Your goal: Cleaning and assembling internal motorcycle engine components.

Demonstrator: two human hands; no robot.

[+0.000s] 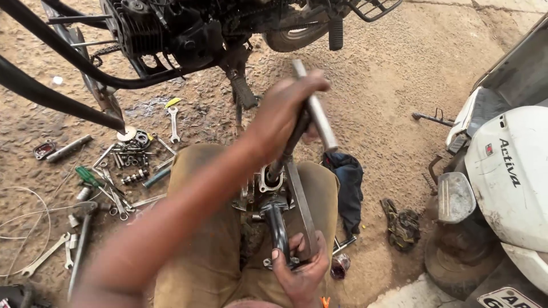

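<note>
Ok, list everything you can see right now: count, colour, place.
Motorcycle: one, black, top, partly stripped.
Scooter: one, white, right edge.
Engine part: one, grey metal, on the lap.
Metal bar: one, silver, gripped above the part.
Spanners: several, silver, scattered on the ground at left.
Screwdriver: one, green handle, left.
Cloth: one, dark blue, right of the knee.
Wire: one, pale, far left.
Left hand: around the bar and a dark tool.
Right hand: bottom, holding the part's lower end.

Rough dirt floor [399, 85] in daylight, w/ white scooter [508, 182] & stripped motorbike [171, 28] parked around.
</note>
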